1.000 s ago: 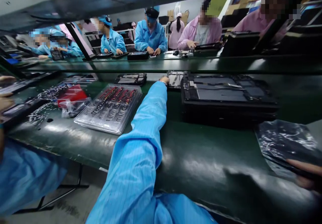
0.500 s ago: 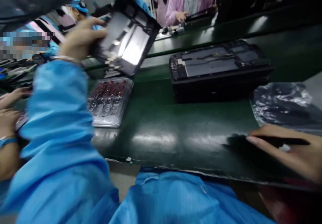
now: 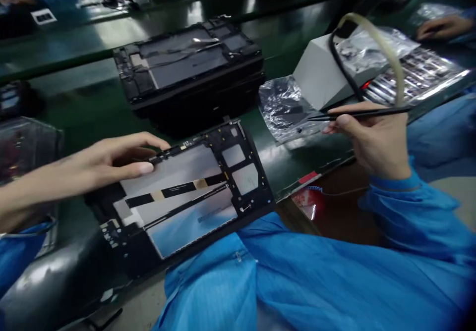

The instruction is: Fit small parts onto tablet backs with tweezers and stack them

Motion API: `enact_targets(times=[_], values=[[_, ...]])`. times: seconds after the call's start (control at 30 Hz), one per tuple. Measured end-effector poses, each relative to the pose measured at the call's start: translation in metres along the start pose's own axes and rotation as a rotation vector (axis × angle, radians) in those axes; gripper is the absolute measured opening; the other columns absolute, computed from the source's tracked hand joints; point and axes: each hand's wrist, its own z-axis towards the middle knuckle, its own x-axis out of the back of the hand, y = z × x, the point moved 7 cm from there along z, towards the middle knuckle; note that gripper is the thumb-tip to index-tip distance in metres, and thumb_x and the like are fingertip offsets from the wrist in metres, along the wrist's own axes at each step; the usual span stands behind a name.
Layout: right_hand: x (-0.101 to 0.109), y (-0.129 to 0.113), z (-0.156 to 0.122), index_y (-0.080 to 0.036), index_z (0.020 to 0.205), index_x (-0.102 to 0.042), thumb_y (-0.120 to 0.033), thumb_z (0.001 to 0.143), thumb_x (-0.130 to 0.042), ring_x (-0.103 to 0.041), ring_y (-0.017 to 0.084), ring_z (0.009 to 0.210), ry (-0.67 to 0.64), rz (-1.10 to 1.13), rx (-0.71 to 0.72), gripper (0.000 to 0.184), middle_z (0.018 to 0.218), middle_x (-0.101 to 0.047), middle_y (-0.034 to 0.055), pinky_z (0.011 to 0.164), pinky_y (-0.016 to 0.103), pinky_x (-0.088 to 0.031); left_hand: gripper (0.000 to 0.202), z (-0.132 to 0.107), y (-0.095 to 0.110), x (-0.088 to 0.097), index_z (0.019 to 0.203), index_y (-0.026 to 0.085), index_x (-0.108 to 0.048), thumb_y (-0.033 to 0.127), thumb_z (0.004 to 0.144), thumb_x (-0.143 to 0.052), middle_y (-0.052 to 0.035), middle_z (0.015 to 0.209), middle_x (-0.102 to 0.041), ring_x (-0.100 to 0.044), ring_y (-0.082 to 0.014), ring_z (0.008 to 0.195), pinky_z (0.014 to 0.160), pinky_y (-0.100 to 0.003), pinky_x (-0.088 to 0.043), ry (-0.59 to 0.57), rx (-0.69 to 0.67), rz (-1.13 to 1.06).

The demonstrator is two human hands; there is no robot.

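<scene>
My left hand point(image 3: 115, 162) is closed on the upper left edge of an opened tablet housing point(image 3: 189, 222), thumb on top and fingers partly hidden behind the edge. The housing lies tilted near the bench's front edge, its inner side up, showing silvery panels and dark ribbon cables. My right hand point(image 3: 383, 142) grips dark tweezers point(image 3: 364, 112) between thumb and fingers. Their tips point left, over or touching a clear, crinkled plastic bag point(image 3: 280, 105); which of the two I cannot tell.
Behind the housing stands a stack of similar tablets point(image 3: 186, 68), a silvery tool on top. To the right are a white box point(image 3: 320, 71), a curved hose point(image 3: 394, 58) and a tray of small parts point(image 3: 427, 76). A clear tray point(image 3: 29, 142) sits left. Another person's hand point(image 3: 446, 26) rests at far right.
My left hand has brought the tablet housing down from raised at the left to the front of the bench. My right hand has moved the tweezers to the plastic bag. The view has turned right.
</scene>
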Motion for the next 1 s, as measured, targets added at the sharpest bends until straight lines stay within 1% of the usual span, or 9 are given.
enact_targets(times=[0.07,0.1,0.13,0.27,0.33,0.43,0.57,0.77,1.0], values=[[0.005,0.002,-0.006,-0.019,0.095,-0.081,-0.033,0.088,-0.081,-0.068,0.016,0.067,0.017,-0.078,0.027,0.016,0.076,-0.071,0.005,0.065,0.031,-0.056,0.05,0.016,0.001,-0.026,0.136,0.036,-0.063,0.06,0.091,-0.063,0.0034,0.11,-0.077,-0.076,-0.0179,0.086,0.063,-0.021,-0.059,-0.255,0.049,-0.127],[0.005,0.004,-0.009,-0.02,0.094,-0.081,-0.033,0.088,-0.08,-0.068,0.016,0.068,0.008,-0.103,0.022,0.015,0.079,-0.072,0.0045,0.066,0.031,-0.056,0.053,0.02,-0.002,-0.034,0.141,0.035,-0.059,0.059,0.094,-0.06,0.002,0.116,-0.076,-0.076,-0.0186,0.092,0.067,-0.021,-0.06,-0.329,0.084,-0.146],[0.003,0.007,-0.011,-0.021,0.094,-0.08,-0.034,0.088,-0.079,-0.068,0.016,0.07,-0.011,-0.117,0.004,0.014,0.081,-0.073,0.0042,0.067,0.031,-0.057,0.057,0.023,-0.008,-0.037,0.144,0.033,-0.056,0.061,0.094,-0.058,0.0008,0.121,-0.074,-0.075,-0.0195,0.099,0.073,-0.021,-0.06,-0.351,0.115,-0.124],[-0.005,0.02,-0.014,-0.022,0.094,-0.079,-0.035,0.089,-0.077,-0.07,0.016,0.072,-0.058,-0.137,-0.055,0.013,0.084,-0.073,0.0023,0.07,0.03,-0.059,0.06,0.026,-0.026,-0.048,0.143,0.029,-0.056,0.067,0.096,-0.05,-0.0012,0.137,-0.066,-0.066,-0.0239,0.119,0.093,-0.027,-0.057,-0.324,0.12,0.018],[-0.006,0.024,-0.014,-0.022,0.095,-0.079,-0.034,0.09,-0.077,-0.071,0.015,0.074,-0.04,-0.142,-0.059,0.013,0.086,-0.073,0.0019,0.071,0.028,-0.059,0.056,0.023,-0.027,-0.053,0.139,0.028,-0.059,0.065,0.098,-0.047,-0.0017,0.138,-0.063,-0.063,-0.0244,0.122,0.099,-0.03,-0.054,-0.284,0.081,0.072],[-0.004,0.027,-0.015,-0.021,0.098,-0.078,-0.035,0.092,-0.076,-0.073,0.014,0.079,-0.002,-0.149,-0.059,0.015,0.092,-0.073,0.0021,0.074,0.026,-0.061,0.05,0.019,-0.023,-0.056,0.137,0.029,-0.06,0.06,0.1,-0.045,-0.0016,0.139,-0.06,-0.061,-0.0228,0.125,0.104,-0.03,-0.052,-0.249,0.032,0.131],[-0.003,0.028,-0.016,-0.02,0.099,-0.077,-0.037,0.092,-0.075,-0.073,0.014,0.079,0.014,-0.157,-0.064,0.018,0.094,-0.073,0.003,0.076,0.026,-0.063,0.051,0.015,-0.02,-0.055,0.14,0.033,-0.059,0.061,0.099,-0.048,0.0013,0.139,-0.062,-0.063,-0.0219,0.124,0.101,-0.028,-0.055,-0.273,0.028,0.141],[-0.004,0.03,-0.017,-0.02,0.098,-0.076,-0.044,0.093,-0.074,-0.072,0.016,0.08,-0.001,-0.177,-0.067,0.025,0.094,-0.073,0.005,0.076,0.028,-0.063,0.052,0.016,-0.026,-0.053,0.138,0.035,-0.061,0.065,0.098,-0.048,0.0033,0.14,-0.063,-0.065,-0.0222,0.123,0.101,-0.029,-0.056,-0.257,0.066,0.13],[-0.004,0.029,-0.018,-0.019,0.097,-0.076,-0.04,0.093,-0.073,-0.071,0.016,0.081,-0.004,-0.217,-0.044,0.021,0.095,-0.073,0.005,0.072,0.027,-0.061,0.053,0.015,-0.029,-0.056,0.138,0.036,-0.06,0.067,0.097,-0.047,0.0035,0.139,-0.063,-0.065,-0.0222,0.123,0.098,-0.028,-0.057,-0.241,0.065,0.152]])
